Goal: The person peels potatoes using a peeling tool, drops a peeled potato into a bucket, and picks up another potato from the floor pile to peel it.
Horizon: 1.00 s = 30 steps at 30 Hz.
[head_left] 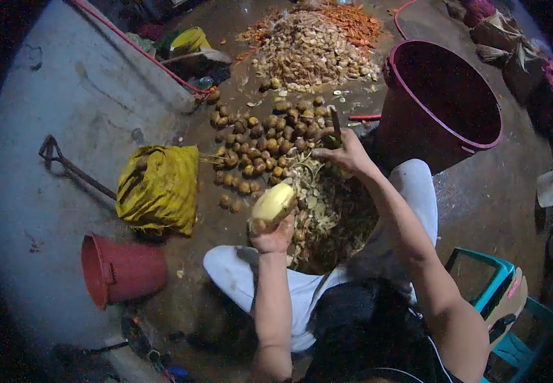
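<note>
My left hand point(272, 233) is closed around a large peeled, pale yellow tuber point(273, 203), held up over the floor. To the right and farther forward, my right hand point(346, 152) grips a dark-handled tool point(336, 124), likely a knife or peeler; its working end is hard to make out. The two hands are apart. Beneath and between them lies a heap of peelings point(314, 204) on the floor. Many round brown tubers point(257, 143) are spread just beyond my left hand.
A large pile of pale peelings point(308, 48) with orange scraps lies ahead. A big dark tub point(417, 108) stands at the right, a yellow sack point(158, 188) and red bucket point(129, 268) at the left, and a green plastic stool point(487, 265) at the lower right.
</note>
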Motion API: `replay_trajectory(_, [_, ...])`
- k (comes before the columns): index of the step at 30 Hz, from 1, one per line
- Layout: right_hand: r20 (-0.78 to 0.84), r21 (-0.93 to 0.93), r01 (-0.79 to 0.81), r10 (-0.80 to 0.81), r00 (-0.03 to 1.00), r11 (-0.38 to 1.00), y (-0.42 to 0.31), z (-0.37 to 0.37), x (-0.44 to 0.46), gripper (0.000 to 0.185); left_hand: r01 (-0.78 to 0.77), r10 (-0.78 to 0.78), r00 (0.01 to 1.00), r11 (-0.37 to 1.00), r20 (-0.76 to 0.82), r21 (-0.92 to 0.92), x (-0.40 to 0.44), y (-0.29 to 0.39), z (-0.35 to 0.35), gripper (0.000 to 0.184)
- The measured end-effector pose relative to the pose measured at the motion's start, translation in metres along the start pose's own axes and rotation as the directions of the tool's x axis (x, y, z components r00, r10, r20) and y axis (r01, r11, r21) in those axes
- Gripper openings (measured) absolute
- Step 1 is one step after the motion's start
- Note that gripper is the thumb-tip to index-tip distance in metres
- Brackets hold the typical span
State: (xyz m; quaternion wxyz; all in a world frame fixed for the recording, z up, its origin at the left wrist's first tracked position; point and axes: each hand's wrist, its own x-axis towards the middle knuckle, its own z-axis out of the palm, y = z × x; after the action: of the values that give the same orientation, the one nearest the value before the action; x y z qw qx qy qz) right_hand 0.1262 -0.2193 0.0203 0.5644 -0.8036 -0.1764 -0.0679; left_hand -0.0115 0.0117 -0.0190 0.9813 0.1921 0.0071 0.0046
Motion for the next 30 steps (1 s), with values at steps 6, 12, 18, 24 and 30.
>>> replay_trajectory(6, [0.05, 0.091, 0.153, -0.158, 0.986, 0.984, -0.045, 0.01, -0.021, 0.043, -0.154, 0.167, 0.986, 0.92, -0.003, 0.362, 0.007, -0.006, 0.015, 0.084])
replay_trajectory(12, [-0.023, 0.046, 0.043, -0.042, 0.999, 0.998, -0.018, 0.011, -0.009, 0.047, 0.025, -0.023, 1.0, 0.997, -0.018, 0.077, 0.006, -0.001, 0.013, 0.075])
replay_trajectory(18, [-0.073, 0.087, 0.057, -0.051, 0.996, 0.995, -0.012, 0.008, -0.01, 0.033, -0.1, 0.103, 0.995, 0.973, -0.004, 0.206, 0.005, -0.004, 0.021, 0.074])
replay_trajectory(24, [-0.014, 0.109, 0.149, -0.149, 0.989, 0.983, -0.06, 0.011, -0.027, 0.039, -0.09, 0.09, 0.996, 0.978, 0.008, 0.189, 0.014, -0.011, 0.024, 0.059])
replay_trajectory(30, [-0.097, 0.054, -0.088, 0.093, 0.991, 0.995, -0.016, 0.004, -0.009, 0.035, -0.086, 0.092, 0.992, 0.993, -0.084, 0.076, 0.005, -0.012, 0.014, 0.061])
